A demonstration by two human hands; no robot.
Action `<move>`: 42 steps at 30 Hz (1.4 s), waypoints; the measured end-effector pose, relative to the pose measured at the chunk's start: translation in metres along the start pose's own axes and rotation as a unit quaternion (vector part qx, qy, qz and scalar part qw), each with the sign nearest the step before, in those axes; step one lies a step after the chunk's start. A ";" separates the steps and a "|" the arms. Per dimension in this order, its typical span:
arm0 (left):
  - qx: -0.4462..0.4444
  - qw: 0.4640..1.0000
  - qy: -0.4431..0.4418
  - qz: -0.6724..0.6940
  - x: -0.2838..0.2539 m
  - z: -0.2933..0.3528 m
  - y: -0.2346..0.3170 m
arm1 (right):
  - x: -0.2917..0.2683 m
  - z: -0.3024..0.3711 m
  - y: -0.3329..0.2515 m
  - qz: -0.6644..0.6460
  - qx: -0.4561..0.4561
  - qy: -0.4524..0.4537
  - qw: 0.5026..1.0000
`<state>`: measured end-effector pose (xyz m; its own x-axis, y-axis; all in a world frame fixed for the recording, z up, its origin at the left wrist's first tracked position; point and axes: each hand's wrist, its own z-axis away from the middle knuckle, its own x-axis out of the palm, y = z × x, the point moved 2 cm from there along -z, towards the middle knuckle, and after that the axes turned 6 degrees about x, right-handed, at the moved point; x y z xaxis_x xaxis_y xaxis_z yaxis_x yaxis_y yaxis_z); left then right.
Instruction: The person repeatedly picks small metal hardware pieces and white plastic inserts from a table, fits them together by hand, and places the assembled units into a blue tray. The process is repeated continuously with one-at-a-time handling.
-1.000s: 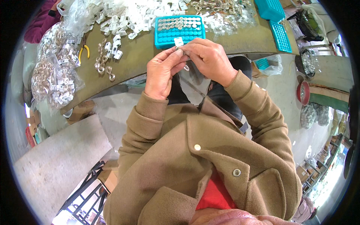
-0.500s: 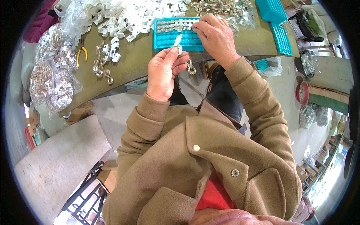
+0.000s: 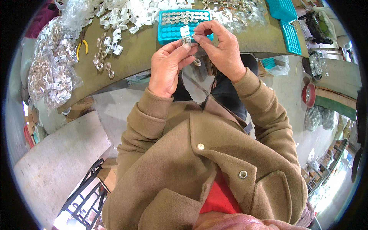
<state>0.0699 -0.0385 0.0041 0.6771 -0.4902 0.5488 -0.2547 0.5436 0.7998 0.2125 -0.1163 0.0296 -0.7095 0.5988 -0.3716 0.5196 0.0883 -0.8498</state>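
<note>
My left hand [image 3: 166, 67] pinches a small metal clasp with a white tag [image 3: 185, 31] standing up from it. A twisted metal link [image 3: 197, 62] hangs just below its fingers. Close beside the tag, my right hand [image 3: 223, 50] has thumb and forefinger brought together; whatever lies between their tips is too small to make out. Behind both hands sits a turquoise tray [image 3: 165, 36] with rows of round pockets. Silver discs [image 3: 184, 17] fill its far rows, while its nearer rows show bare turquoise pockets.
White tags [image 3: 130, 13] lie heaped at the back of the table [image 3: 126, 63]. Yellow-handled pliers [image 3: 82, 48] and metal links [image 3: 100, 57] lie at left, by bulging plastic bags [image 3: 50, 76]. More turquoise trays [image 3: 291, 36] stand at the right edge.
My right hand has come away from the tray's discs, toward me and down to the clasp in my left hand. The left hand has risen slightly, still holding the clasp.
</note>
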 end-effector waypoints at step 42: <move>0.012 0.999 -0.049 0.012 0.004 0.025 -0.015 | 0.010 0.034 -0.011 -0.069 0.189 -0.027 0.979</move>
<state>0.0591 -0.0656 -0.0001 0.6000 -0.5419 0.5885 -0.2881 0.5399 0.7909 0.1840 -0.1382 0.0225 -0.7898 0.5586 -0.2532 0.2102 -0.1413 -0.9674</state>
